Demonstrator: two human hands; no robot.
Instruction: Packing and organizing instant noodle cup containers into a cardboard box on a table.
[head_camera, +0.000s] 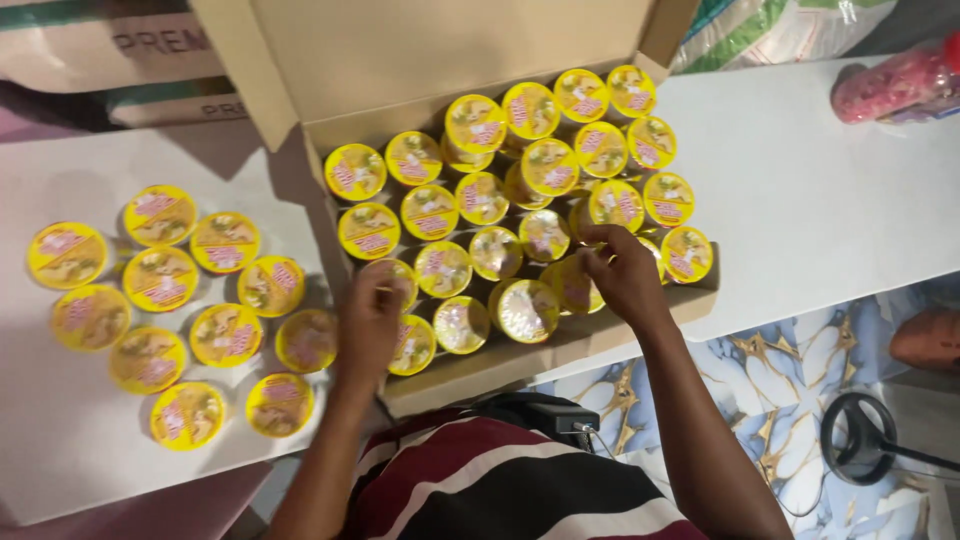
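Leftmost, well to the left of the cardboard box, a loose cluster of yellow-lidded cups is seen standing on the white desk, lids up. At the box's near left corner the left hand is lowered, its fingers curled around a yellow cup just inside the wall. More cups of the same kind are packed in rows through the rest of the box, some stacked on others toward its far side. Near the box's near right edge the right hand is closed on another yellow cup, pinched between thumb and fingers and tilted. Far to the right of the box, a pink wrapped packet is laid at the desk's far corner.
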